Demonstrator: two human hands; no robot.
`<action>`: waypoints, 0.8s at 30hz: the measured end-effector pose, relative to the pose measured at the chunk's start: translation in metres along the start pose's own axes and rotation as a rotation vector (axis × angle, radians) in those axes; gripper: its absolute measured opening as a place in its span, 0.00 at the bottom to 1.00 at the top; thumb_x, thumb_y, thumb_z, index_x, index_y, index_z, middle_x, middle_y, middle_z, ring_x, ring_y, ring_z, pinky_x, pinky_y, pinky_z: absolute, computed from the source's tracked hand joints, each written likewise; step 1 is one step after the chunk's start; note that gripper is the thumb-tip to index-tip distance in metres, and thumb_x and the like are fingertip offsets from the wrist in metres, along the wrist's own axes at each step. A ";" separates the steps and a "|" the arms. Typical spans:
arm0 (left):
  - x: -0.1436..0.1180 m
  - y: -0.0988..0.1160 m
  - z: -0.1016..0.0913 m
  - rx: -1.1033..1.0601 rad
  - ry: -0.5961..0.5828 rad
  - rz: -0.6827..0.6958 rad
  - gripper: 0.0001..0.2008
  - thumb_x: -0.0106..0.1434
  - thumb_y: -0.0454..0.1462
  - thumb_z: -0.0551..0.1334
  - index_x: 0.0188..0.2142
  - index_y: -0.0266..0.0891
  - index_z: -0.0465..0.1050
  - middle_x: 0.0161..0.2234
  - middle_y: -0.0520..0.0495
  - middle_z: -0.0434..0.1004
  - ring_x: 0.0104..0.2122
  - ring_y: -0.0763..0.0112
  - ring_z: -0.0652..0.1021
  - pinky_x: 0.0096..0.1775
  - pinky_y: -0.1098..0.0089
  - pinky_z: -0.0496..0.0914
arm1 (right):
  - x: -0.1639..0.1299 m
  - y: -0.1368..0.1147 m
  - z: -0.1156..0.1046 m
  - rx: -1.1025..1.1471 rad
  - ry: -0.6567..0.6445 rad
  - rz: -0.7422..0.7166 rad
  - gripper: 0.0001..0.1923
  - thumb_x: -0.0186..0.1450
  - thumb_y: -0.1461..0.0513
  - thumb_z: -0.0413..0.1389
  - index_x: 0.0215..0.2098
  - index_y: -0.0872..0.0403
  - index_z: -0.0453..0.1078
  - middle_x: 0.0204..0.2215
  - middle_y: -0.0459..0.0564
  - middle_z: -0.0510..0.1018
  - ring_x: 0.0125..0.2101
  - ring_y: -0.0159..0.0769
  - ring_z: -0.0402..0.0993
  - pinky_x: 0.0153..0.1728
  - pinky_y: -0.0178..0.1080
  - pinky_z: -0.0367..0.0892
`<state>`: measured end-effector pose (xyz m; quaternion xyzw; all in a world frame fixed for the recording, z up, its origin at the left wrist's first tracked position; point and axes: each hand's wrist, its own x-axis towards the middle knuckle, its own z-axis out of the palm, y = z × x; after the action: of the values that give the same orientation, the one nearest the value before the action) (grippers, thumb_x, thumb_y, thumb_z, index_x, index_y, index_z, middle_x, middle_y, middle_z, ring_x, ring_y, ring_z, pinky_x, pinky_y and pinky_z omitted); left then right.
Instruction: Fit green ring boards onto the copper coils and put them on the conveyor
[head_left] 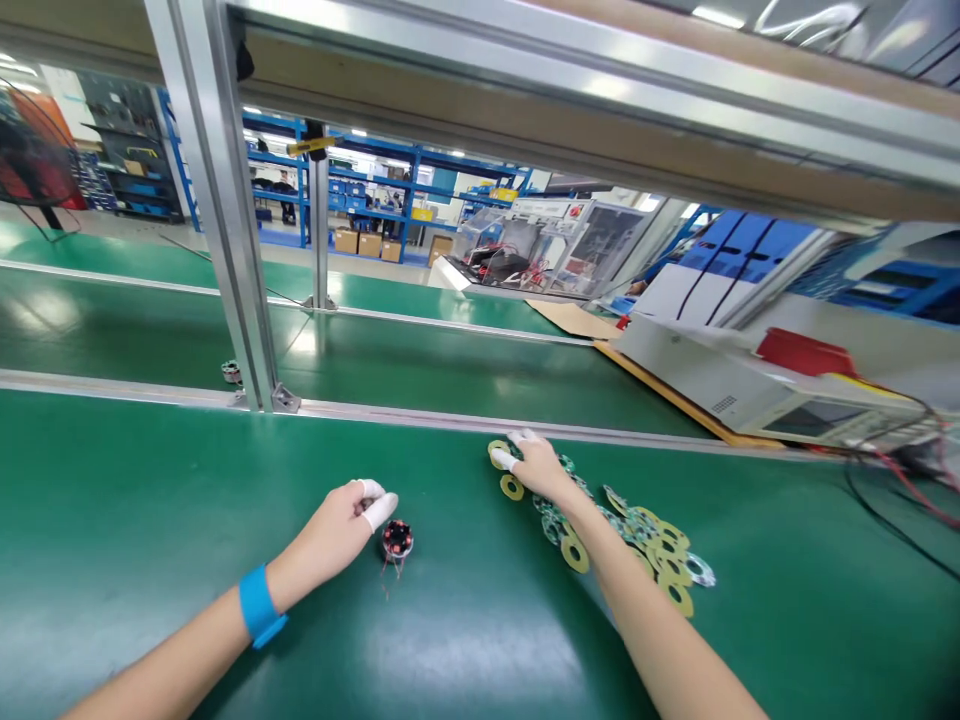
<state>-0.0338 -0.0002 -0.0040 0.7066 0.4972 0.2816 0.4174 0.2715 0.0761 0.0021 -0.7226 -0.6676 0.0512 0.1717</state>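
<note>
Left hand (341, 525) sits low on the green desk (150, 520), fingers curled narrow, white cots on the tips. Index tip points right at a small round wound part (397, 540), black w/ red wire, thin leads trailing below it. Tip is just beside the part; can't tell if it actually touches. Nothing held in that hand. Blue band (259, 605) on the left wrist.

Right hand (534, 465) is out further, near the metal rail (420, 418) at the desk's far edge. Fingers spread flat-ish, cots on too, pressing down on the yellow rings (512, 487) at the top end of the pile. One ring lies just left of the hand, another peeks under the fingertips. Whether it pinches one or only rests on them, can't tell.

Ring pile (660, 555) runs diagonally from the hand down to the right, partly under the forearm: yellow discs mixed w/ greenish-silver ones, overlapping, loose, flat on the desk. Wound part stands well apart from the pile, left of it, between the two arms.

Beyond the rail: a second green belt (450, 365), an aluminium post (225, 230) coming down at left, another small round part (231, 372) next to its foot. Far right, a white machine (720, 385) w/ a red piece on top, black and red cables (900, 490) trailing over the desk. Background: blue racks, boxes, blurry.
</note>
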 end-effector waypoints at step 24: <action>0.007 -0.007 -0.004 -0.062 -0.018 0.027 0.17 0.61 0.48 0.50 0.28 0.38 0.68 0.26 0.51 0.68 0.30 0.68 0.68 0.32 0.72 0.62 | -0.043 -0.062 -0.006 -0.256 0.010 -0.258 0.17 0.61 0.57 0.54 0.45 0.57 0.73 0.46 0.62 0.74 0.49 0.52 0.66 0.48 0.49 0.60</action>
<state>-0.0381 0.0090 -0.0084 0.7024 0.4749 0.2963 0.4397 0.2099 0.0359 0.0212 -0.6473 -0.7550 -0.0602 0.0864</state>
